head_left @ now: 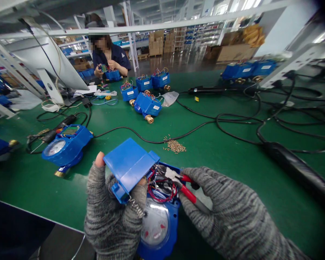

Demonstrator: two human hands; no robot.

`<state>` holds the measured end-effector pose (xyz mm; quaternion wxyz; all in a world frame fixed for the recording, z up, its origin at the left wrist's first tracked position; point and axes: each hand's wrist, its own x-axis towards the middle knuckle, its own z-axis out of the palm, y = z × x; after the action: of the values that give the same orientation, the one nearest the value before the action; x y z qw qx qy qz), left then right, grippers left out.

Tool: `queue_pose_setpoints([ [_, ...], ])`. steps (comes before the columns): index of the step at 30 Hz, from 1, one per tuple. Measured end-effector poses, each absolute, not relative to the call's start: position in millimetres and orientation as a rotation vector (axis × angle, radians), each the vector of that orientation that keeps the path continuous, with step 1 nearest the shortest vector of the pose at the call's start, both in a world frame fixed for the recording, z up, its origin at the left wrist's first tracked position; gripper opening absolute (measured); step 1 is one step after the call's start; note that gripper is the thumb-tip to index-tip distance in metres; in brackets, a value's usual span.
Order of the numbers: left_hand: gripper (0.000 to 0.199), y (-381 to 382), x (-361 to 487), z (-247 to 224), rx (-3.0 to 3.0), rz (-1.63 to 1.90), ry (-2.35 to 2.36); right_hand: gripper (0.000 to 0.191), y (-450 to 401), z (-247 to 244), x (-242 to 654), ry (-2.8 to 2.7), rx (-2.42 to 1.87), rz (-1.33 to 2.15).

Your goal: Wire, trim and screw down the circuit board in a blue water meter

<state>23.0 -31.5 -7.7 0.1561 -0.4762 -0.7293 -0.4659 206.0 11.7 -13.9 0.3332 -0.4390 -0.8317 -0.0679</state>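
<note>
A blue meter [158,224] with a round clear dial lies at the bottom middle, its wire compartment uncovered. My left hand [113,213], in a grey fingerless glove, is closed around a blue cover [128,162], tilted up to the left of the compartment. A coiled wire hangs by that hand's fingers. My right hand [219,202], gloved too, grips red-handled pliers [188,193]. The jaws of the pliers are inside the compartment, among red and black wires [162,191]. Whether the jaws hold a wire is too small to tell.
Small screws [175,146] are heaped beyond the meter. Another blue meter [67,146] and a screwdriver [56,129] lie left. Several meters [147,104] stand further back. Black cables [222,117] cross the green table [111,141]. Opposite, a person [109,57] handles a meter.
</note>
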Motion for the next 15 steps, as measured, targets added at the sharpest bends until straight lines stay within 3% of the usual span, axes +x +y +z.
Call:
queue_pose_setpoints([
  [10, 0.079, -29.8, 24.7, -5.8, -1.375, -1.432, -2.159, 0.029, 13.0, -13.0, 201.6, -2.145, -1.157, -0.129],
  [15, 0.076, -23.4, 19.3, -1.9, -1.377, -1.622, -2.389, 0.019, 10.4, -15.9, 198.2, -2.014, -1.165, 0.198],
])
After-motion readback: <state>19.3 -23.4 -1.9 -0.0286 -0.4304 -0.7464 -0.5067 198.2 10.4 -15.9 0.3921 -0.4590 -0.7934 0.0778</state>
